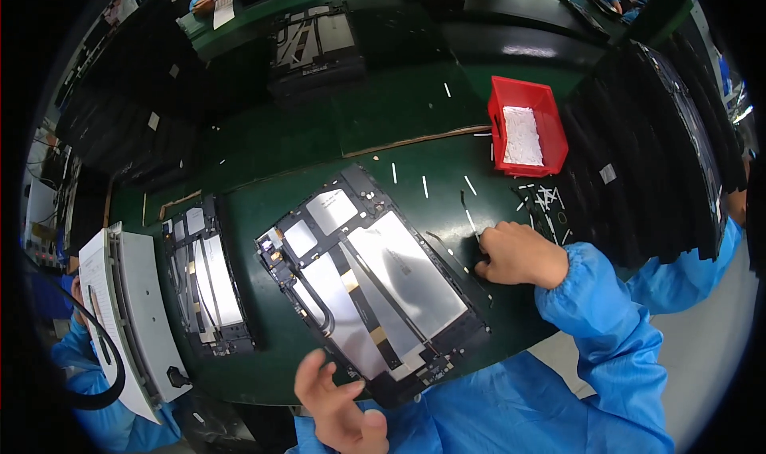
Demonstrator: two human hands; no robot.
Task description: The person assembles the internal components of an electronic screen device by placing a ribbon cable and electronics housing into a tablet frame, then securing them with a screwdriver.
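An opened tablet-like device lies tilted on the green table before me, showing silvery battery panels, a dark ribbon cable and a black frame. My left hand is by its near edge, fingers spread and curved, holding nothing. To the right of the device, my right hand rests low over the table with its fingers closed. A thin white strip with a dark end runs to the fingertips, which appear to pinch it; the grip itself is partly hidden. Several small strips and bits lie between this hand and the device.
A red bin with white pieces stands beyond my right hand, near scattered white and black strips. Another opened device lies left, beside a white binder. Tall black stacks flank the table. Co-workers' blue sleeves show at the edges.
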